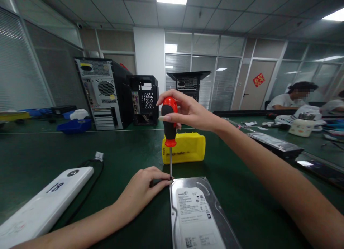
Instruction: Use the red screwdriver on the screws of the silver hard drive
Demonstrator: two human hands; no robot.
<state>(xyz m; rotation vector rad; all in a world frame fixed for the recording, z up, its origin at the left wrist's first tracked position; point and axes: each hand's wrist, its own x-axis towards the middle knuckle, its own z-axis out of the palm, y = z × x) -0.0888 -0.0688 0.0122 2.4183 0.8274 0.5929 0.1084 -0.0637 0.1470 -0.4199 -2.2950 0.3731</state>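
A silver hard drive [199, 216] with a white label lies on the green table, its far edge towards the yellow bin. My right hand [185, 109] is wrapped round the red and black handle of a screwdriver [170, 123], which stands upright with its tip at the drive's far left corner. At that corner my left hand [150, 182] has thumb and fingertips pinched beside the screwdriver tip; whatever is between them is too small to make out. Just behind, a yellow bin [199, 148] lies with its opening facing me and small dark screws inside.
Computer cases [122, 95] stand at the back. A white device [53, 199] marked 18 and a black cable lie left, with a blue tray [73, 126] beyond. On the right are another drive [274, 141], a phone [322, 172] and a jar [302, 125]. People sit behind.
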